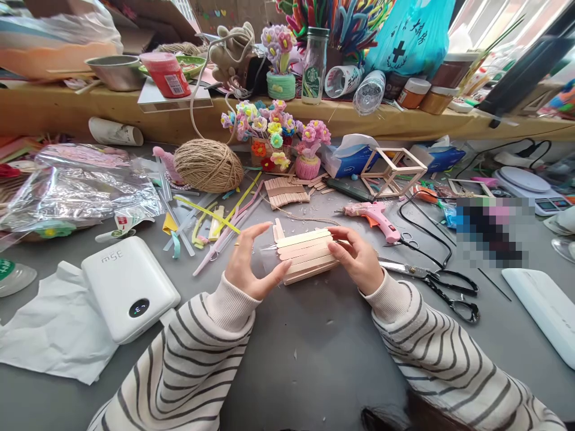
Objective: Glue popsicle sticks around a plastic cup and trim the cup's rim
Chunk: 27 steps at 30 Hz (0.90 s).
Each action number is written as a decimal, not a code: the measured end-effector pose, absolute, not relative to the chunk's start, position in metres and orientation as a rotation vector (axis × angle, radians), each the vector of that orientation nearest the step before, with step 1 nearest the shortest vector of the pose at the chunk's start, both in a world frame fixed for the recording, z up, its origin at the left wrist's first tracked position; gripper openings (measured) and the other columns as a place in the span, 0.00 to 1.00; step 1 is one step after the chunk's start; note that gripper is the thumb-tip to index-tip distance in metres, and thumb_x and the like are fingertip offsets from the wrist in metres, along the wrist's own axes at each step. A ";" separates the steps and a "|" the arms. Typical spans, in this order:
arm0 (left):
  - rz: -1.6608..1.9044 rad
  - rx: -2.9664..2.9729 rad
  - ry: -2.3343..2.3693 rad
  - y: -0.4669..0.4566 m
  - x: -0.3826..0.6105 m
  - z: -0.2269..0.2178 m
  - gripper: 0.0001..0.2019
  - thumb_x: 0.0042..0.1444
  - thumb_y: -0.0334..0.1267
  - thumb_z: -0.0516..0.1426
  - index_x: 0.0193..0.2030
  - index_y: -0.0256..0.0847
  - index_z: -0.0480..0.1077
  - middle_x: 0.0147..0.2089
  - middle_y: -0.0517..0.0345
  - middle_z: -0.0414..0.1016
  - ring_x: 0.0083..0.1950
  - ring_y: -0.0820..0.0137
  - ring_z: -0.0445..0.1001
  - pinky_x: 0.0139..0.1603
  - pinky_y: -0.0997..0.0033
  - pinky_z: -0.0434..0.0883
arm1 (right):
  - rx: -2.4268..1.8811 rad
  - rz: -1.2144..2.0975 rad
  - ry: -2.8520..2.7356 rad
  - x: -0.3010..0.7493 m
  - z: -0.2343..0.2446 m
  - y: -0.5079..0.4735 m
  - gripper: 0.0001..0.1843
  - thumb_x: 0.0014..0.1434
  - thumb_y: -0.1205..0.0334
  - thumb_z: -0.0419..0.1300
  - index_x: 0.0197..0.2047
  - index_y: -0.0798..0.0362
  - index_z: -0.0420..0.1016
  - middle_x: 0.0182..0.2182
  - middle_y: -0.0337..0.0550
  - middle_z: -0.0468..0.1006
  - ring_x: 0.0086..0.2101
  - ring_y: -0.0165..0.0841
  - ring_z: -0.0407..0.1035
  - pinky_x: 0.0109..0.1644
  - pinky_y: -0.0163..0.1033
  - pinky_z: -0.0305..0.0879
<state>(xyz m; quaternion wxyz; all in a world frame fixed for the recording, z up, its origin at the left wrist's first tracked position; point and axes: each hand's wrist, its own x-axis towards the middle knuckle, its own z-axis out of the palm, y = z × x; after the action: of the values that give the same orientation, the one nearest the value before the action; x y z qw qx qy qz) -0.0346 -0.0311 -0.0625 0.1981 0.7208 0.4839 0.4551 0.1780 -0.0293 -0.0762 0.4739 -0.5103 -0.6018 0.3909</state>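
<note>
Wooden craft sticks [308, 251], laid side by side in a row, lie between the two hands above the middle of the grey table [291, 365]; whether they touch it cannot be told. Clear plastic [268, 258] shows past their left end. The right hand [359, 260] is closed on the right end, thumb pressed on top and fingers behind. The left hand [247, 266] is loosely open in a wide curve, its thumb tip at the left end and its forefinger apart from the sticks. Just beyond the right hand lie a pink glue gun [377, 220] and, beside its wrist, black-handled scissors [417, 272]. Behind the sticks sits a banded stack of more sticks [286, 193], near a twine ball [209, 166].
</note>
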 end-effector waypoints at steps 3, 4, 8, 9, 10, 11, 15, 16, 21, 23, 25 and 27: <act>1.379 2.343 1.054 -0.027 -0.040 -0.058 0.25 0.45 0.35 0.60 0.52 0.38 0.62 0.51 0.44 0.67 0.53 0.60 0.67 0.53 0.55 0.66 | -1.262 0.856 -1.500 0.182 -0.073 -0.027 0.19 0.53 0.49 0.56 0.44 0.52 0.67 0.43 0.47 0.70 0.42 0.33 0.67 0.44 0.39 0.68; 1.383 2.434 0.940 -0.025 -0.042 -0.056 0.24 0.45 0.33 0.60 0.51 0.39 0.63 0.50 0.45 0.68 0.51 0.60 0.68 0.51 0.56 0.68 | -1.266 0.793 -1.512 0.186 -0.072 -0.026 0.18 0.54 0.50 0.55 0.43 0.52 0.67 0.43 0.47 0.70 0.42 0.33 0.67 0.43 0.39 0.68; 1.331 2.635 0.706 -0.022 -0.046 -0.049 0.15 0.48 0.29 0.58 0.44 0.40 0.69 0.43 0.48 0.73 0.46 0.62 0.72 0.46 0.61 0.72 | -1.349 0.341 -1.584 0.214 -0.068 -0.015 0.13 0.56 0.53 0.53 0.38 0.52 0.70 0.37 0.46 0.74 0.41 0.35 0.67 0.42 0.41 0.67; 1.308 2.671 0.683 -0.021 -0.046 -0.048 0.14 0.48 0.28 0.58 0.43 0.40 0.70 0.41 0.48 0.74 0.45 0.63 0.73 0.45 0.62 0.73 | -1.390 0.186 -1.594 0.224 -0.070 -0.011 0.13 0.56 0.54 0.53 0.37 0.53 0.71 0.36 0.46 0.74 0.38 0.35 0.68 0.41 0.42 0.66; 1.289 2.702 0.661 -0.021 -0.047 -0.047 0.13 0.48 0.27 0.58 0.42 0.39 0.71 0.40 0.48 0.75 0.44 0.63 0.73 0.44 0.63 0.73 | -1.445 0.044 -1.611 0.233 -0.072 -0.007 0.13 0.56 0.54 0.52 0.36 0.53 0.71 0.35 0.46 0.75 0.37 0.36 0.68 0.42 0.43 0.65; 1.276 2.728 0.642 -0.021 -0.047 -0.046 0.12 0.48 0.26 0.58 0.41 0.39 0.72 0.40 0.47 0.75 0.44 0.63 0.73 0.43 0.63 0.73 | -1.510 -0.081 -1.638 0.243 -0.075 -0.003 0.13 0.56 0.54 0.52 0.36 0.54 0.71 0.35 0.48 0.75 0.38 0.37 0.68 0.43 0.45 0.64; 1.244 2.783 0.620 -0.021 -0.047 -0.043 0.12 0.48 0.25 0.57 0.39 0.40 0.73 0.39 0.48 0.76 0.43 0.63 0.73 0.43 0.62 0.73 | -1.731 -0.308 -1.720 0.272 -0.094 0.012 0.20 0.54 0.48 0.50 0.37 0.57 0.70 0.34 0.53 0.74 0.37 0.42 0.67 0.42 0.48 0.61; 1.243 2.789 0.608 -0.022 -0.046 -0.043 0.11 0.48 0.25 0.57 0.39 0.40 0.73 0.39 0.48 0.76 0.43 0.64 0.73 0.43 0.62 0.73 | -1.768 -0.319 -1.735 0.275 -0.098 0.015 0.21 0.54 0.48 0.51 0.37 0.57 0.70 0.34 0.53 0.74 0.37 0.42 0.66 0.42 0.48 0.61; 1.243 2.787 0.712 -0.024 -0.044 -0.048 0.11 0.49 0.28 0.57 0.41 0.38 0.71 0.43 0.44 0.74 0.45 0.62 0.72 0.44 0.61 0.72 | -1.902 -0.347 -1.730 0.278 -0.108 0.021 0.20 0.53 0.50 0.52 0.39 0.59 0.70 0.35 0.55 0.73 0.37 0.43 0.64 0.43 0.47 0.60; 1.251 2.747 0.832 -0.026 -0.042 -0.050 0.09 0.49 0.29 0.57 0.39 0.38 0.71 0.45 0.42 0.71 0.45 0.61 0.71 0.43 0.59 0.71 | -1.959 -0.341 -1.706 0.276 -0.107 0.022 0.20 0.52 0.52 0.54 0.40 0.60 0.70 0.36 0.56 0.73 0.39 0.44 0.64 0.43 0.47 0.60; 1.256 2.703 0.924 -0.029 -0.040 -0.050 0.06 0.48 0.30 0.57 0.35 0.38 0.71 0.46 0.43 0.70 0.44 0.62 0.71 0.42 0.58 0.71 | -2.020 -0.312 -1.694 0.275 -0.105 0.022 0.20 0.51 0.53 0.55 0.41 0.62 0.70 0.37 0.57 0.72 0.39 0.44 0.63 0.43 0.46 0.60; 1.254 2.666 1.000 -0.031 -0.037 -0.052 0.04 0.48 0.31 0.57 0.33 0.38 0.69 0.47 0.44 0.70 0.45 0.61 0.71 0.44 0.58 0.70 | -2.075 -0.278 -1.689 0.273 -0.103 0.022 0.21 0.50 0.54 0.56 0.41 0.63 0.70 0.38 0.57 0.72 0.40 0.45 0.63 0.43 0.46 0.60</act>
<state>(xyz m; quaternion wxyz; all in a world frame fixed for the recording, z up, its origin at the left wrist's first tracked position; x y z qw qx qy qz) -0.0374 -0.0309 -0.0516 0.0154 0.8567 0.3214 0.4031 0.2731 0.0218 -0.1033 0.2240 -0.7518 -0.6120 -0.1008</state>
